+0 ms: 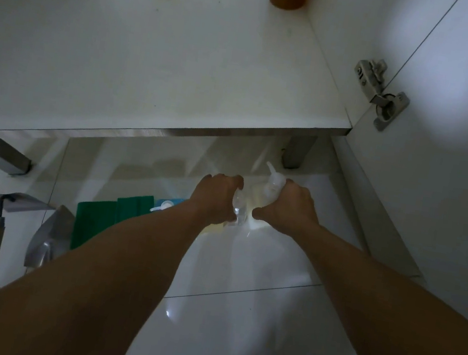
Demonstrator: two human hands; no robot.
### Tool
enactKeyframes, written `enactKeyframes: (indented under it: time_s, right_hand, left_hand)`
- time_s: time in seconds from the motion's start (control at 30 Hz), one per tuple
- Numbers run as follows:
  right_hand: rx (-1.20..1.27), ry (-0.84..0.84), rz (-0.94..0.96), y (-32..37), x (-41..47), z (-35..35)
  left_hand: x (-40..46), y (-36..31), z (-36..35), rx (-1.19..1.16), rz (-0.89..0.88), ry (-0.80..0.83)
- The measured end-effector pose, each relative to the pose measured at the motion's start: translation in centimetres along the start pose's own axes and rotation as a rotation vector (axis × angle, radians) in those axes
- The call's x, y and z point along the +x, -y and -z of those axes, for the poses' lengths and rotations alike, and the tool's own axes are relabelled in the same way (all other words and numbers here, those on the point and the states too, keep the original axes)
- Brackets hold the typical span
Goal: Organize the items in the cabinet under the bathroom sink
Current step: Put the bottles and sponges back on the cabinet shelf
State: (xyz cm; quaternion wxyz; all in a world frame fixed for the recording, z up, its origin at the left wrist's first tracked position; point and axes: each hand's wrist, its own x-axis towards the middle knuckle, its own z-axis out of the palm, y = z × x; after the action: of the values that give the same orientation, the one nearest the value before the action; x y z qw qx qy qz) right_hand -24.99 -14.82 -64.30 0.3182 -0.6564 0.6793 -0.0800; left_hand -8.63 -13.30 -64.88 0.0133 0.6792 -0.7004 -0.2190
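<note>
Both hands hold clear bottles over the floor (237, 313), below the cabinet shelf (153, 60). Right hand (288, 207) wraps a spout bottle (271, 182); left hand (218, 197) curls round a second bottle (237, 209). Risk: smooth plastic may slip in dim light and fall onto the tiles. Spout bottle axis runs away from the person, nozzle pointing toward the cabinet. Green cloth (94, 218) and trowel (46, 238) lie left.

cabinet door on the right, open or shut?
Open. The door is swung out to the right, its inner face and metal hinge exposed, and the cabinet shelf is in full view.
</note>
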Motion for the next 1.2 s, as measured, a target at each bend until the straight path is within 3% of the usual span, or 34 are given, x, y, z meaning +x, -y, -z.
enactKeyframes:
  time_s: [0.3,0.57,0.73,1.2]
  right_hand:
    - [-0.002,0.071,-0.011,-0.3,-2.0,4.8]
    - [-0.124,0.172,0.038,5.5,-3.8,14.8]
    - [-0.037,0.214,0.138,8.8,-4.3,20.5]
    - [0.046,-0.034,0.095,17.7,0.6,25.9]
  left_hand:
    - [-1.4,-1.2,3.3,-0.087,-0.045,0.032]
    - [-1.5,-3.3,12.6,-0.088,-0.116,0.095]
    - [-1.1,-4.3,17.8,-0.101,-0.157,0.068]
    - [2.7,-1.7,24.6,-0.29,-0.159,-0.11]
